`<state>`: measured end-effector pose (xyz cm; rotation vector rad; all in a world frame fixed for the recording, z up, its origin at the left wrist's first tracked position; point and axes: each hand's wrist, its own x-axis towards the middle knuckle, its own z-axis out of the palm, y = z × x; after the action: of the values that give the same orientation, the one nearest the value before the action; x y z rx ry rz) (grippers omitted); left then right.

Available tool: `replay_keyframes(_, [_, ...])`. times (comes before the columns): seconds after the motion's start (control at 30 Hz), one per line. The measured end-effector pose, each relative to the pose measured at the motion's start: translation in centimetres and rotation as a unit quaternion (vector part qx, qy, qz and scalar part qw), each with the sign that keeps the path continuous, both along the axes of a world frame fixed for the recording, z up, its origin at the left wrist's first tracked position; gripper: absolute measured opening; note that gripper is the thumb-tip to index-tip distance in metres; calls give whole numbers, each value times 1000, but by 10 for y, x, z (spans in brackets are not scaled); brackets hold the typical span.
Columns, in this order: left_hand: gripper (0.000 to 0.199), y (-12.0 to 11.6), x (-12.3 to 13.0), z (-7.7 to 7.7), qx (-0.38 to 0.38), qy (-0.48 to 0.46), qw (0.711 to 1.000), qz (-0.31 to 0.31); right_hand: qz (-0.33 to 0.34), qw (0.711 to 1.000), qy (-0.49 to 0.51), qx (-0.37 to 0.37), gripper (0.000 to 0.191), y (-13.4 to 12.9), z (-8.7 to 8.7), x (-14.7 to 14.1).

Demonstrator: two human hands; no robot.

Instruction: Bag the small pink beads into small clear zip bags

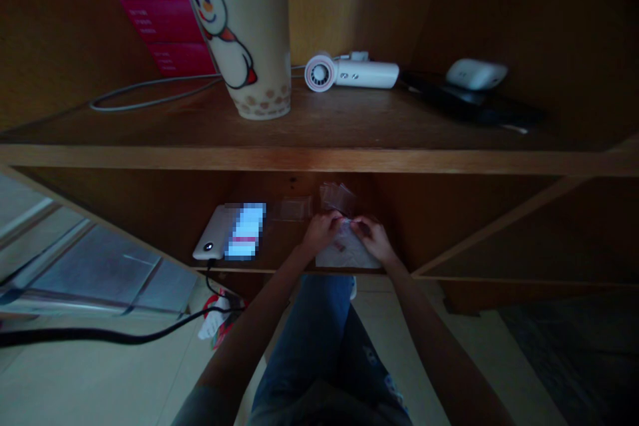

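On the lower shelf, my left hand (pixel 322 231) and my right hand (pixel 373 237) meet over a white, thin sheet or bag (pixel 350 254). The fingers of both hands are closed around a small clear plastic piece (pixel 346 221) with a bit of pink on it; its details are too small to make out. Just behind my hands lies a pile of small clear plastic bags (pixel 336 196). Another flat clear bag (pixel 293 208) rests to the left of my left hand.
A lit phone (pixel 245 231) and a white power bank (pixel 212 237) with a black cable lie at the left. The upper shelf (pixel 339 123) holds a tall drink cup (pixel 259 33), a white handheld fan (pixel 367 74) and a white device (pixel 476 74) on something black.
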<state>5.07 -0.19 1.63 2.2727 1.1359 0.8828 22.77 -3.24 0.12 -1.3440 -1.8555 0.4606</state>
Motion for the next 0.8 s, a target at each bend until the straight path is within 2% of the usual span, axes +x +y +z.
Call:
replay_keyframes(0.13, [28,-1,3,2,12,49,998,30,2,999,-34,12,24,-1,1,0])
replay_keyframes(0.33, [23,5,4,10,-11,84,996,-43,9,999,-47,21,23,-2,1,-1])
replay_keyframes(0.47, [19,2,11,17,-16,133,991,-1,7,999,-33,15,24,-2,1,-2])
replay_keyframes(0.57, [20,-2,16,20,-20,130,991,30,-4,1000,7,7,23,-2,1,-1])
replay_keyframes(0.8, [29,2,10,17,-65,28,998,2,-22,983,168,-76,26,0,-4,4])
